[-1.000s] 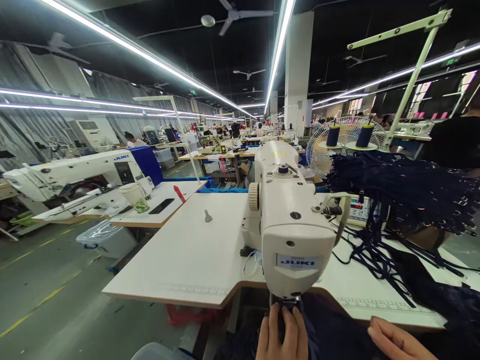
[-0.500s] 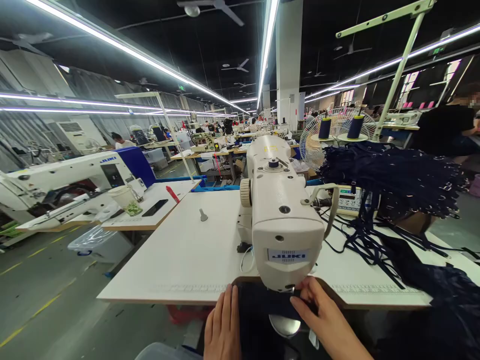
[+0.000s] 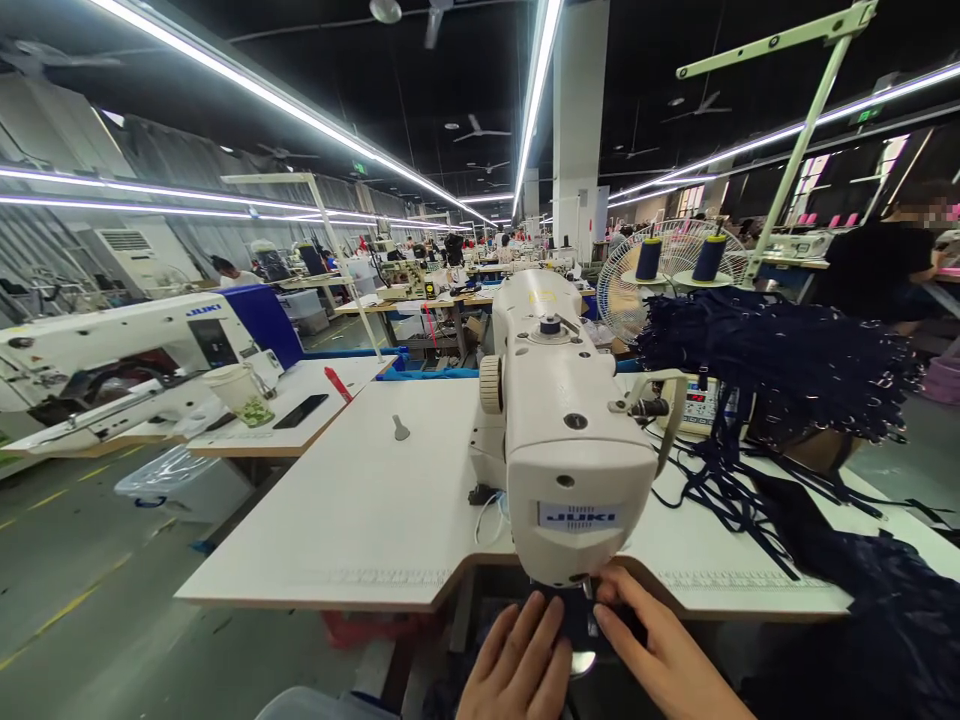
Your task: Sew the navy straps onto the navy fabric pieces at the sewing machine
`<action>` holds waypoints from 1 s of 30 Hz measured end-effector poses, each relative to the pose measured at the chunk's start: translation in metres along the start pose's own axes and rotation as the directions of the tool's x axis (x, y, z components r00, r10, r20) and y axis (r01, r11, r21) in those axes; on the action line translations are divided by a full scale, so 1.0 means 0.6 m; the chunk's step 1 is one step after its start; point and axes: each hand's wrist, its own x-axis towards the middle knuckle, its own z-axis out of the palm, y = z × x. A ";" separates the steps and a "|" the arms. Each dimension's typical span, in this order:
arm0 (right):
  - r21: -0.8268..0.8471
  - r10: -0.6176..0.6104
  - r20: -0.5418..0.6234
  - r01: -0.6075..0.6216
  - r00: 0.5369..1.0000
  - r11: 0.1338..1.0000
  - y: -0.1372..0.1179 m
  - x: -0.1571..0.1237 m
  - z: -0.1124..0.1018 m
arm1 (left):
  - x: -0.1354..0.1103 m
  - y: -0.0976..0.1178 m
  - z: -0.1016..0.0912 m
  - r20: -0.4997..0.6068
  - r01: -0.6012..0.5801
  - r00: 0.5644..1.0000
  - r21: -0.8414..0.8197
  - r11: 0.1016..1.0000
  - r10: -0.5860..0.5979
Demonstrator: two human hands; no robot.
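Under the head of the white JUKI sewing machine (image 3: 577, 470) lies a piece of dark navy fabric (image 3: 576, 622), partly covered by my hands. My left hand (image 3: 519, 660) rests flat on it, fingers stretched out toward the needle area. My right hand (image 3: 651, 635) is at the right of the needle area, thumb and fingers closed in a pinch on the fabric's edge. The machine head hides the fingertips in part. A shiny metal plate (image 3: 583, 663) shows just below the fabric, between the hands.
The white tabletop (image 3: 337, 500) carries a small grey metal piece (image 3: 401, 428). At right hang many navy straps with metal rings (image 3: 780, 350), above more dark fabric (image 3: 885, 600). On the left table are a cup (image 3: 240, 395) and a phone (image 3: 301, 411). A person (image 3: 874, 250) is at far right.
My left hand has moved right, from the fabric's left side to close by the needle area. The fabric has shifted beneath the machine head. My right hand stays almost in place.
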 end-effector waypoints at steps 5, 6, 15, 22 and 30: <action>0.014 -0.034 0.003 0.034 0.999 0.999 -0.004 0.014 0.002 | 0.010 0.025 0.004 -0.025 0.174 0.985 0.052 0.983 -0.173; 0.020 -0.042 0.011 0.042 0.999 0.999 -0.008 0.017 0.001 | 0.013 0.029 0.005 -0.034 0.209 0.978 0.069 0.975 -0.208; -0.075 -0.156 0.051 0.159 0.986 0.984 -0.031 0.032 -0.004 | 0.019 0.035 0.009 -0.149 0.305 0.942 0.016 0.952 -0.300; -0.105 -0.152 0.080 0.160 0.985 0.982 -0.031 0.038 -0.004 | 0.015 0.037 0.005 -0.043 0.296 0.955 0.053 0.954 -0.294; -0.116 -0.178 0.067 0.185 0.982 0.976 -0.026 0.041 -0.001 | 0.034 0.043 0.013 -0.215 0.390 0.898 -0.014 0.921 -0.384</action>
